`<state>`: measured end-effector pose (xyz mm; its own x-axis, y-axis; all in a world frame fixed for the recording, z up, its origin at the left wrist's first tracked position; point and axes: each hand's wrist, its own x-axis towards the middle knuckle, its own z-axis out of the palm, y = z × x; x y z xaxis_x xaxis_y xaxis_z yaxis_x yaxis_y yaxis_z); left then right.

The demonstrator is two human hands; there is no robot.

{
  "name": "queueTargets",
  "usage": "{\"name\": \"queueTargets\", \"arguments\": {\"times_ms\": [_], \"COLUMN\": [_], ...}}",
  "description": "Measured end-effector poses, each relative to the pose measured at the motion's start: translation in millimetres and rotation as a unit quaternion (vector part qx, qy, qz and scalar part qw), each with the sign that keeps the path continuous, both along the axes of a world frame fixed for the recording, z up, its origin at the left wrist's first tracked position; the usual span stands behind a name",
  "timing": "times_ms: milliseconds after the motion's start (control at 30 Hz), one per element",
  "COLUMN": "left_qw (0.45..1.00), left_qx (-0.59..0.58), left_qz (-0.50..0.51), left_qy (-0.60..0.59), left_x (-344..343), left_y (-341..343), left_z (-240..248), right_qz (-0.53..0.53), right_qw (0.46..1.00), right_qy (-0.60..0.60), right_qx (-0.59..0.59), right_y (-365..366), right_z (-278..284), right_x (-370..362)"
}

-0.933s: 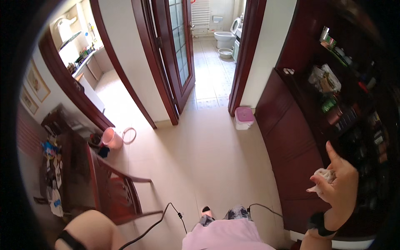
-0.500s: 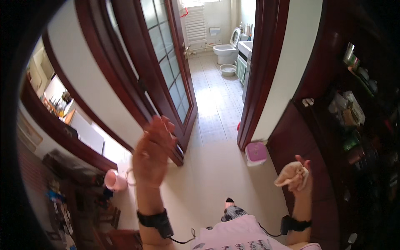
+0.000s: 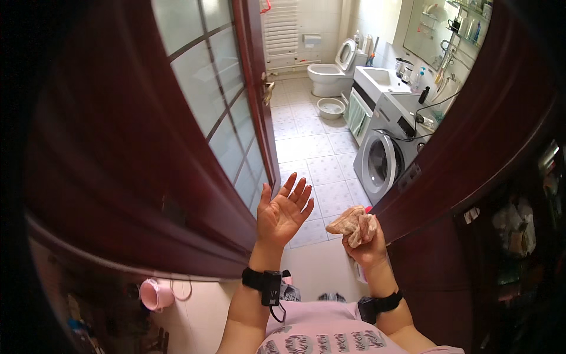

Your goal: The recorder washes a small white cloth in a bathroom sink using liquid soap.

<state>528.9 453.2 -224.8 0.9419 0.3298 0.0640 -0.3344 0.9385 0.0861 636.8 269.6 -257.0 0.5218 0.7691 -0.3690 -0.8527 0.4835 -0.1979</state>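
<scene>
Nearest is the pink shirt [image 3: 330, 324], with a black strap on each wrist. The left hand [image 3: 283, 215] is spread wide, palm showing, with nothing in it. Just beside it, the right hand [image 3: 368, 251] holds a crumpled beige cloth [image 3: 354, 226]. The cloth sits at the top of that hand, bunched up, with one loose flap poking out toward the left hand.

The cloth looks light and soft, so it should squash and fold easily and can't break if dropped. I can't tell if it is wet; a wet one would feel heavier and floppier. The bunched middle looks like the best place to grab, because a loose edge would let the rest hang down.

Past the hands, the glass-paned door [image 3: 221, 88] stands open on the left. On the right is a gray front-loading washing machine [image 3: 377, 162]. Farther in, a round white basin [image 3: 331, 112] sits on the tiled floor, near the toilet [image 3: 327, 79], which has its lid up.
</scene>
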Motion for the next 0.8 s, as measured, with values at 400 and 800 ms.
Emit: {"name": "queueTargets", "arguments": {"times_ms": [400, 800], "left_qw": [0.996, 0.985], "left_qx": [0.010, -0.015], "left_qz": [-0.068, -0.121], "left_qy": [0.065, 0.119], "left_x": [236, 514], "left_y": [156, 286], "left_z": [-26, -42], "right_qz": [-0.137, -0.169], "right_qw": [0.988, 0.971], "right_qy": [0.059, 0.028], "right_qx": [0.040, 0.170], "right_y": [172, 290], "right_z": [-47, -63], "right_x": [269, 552]}}
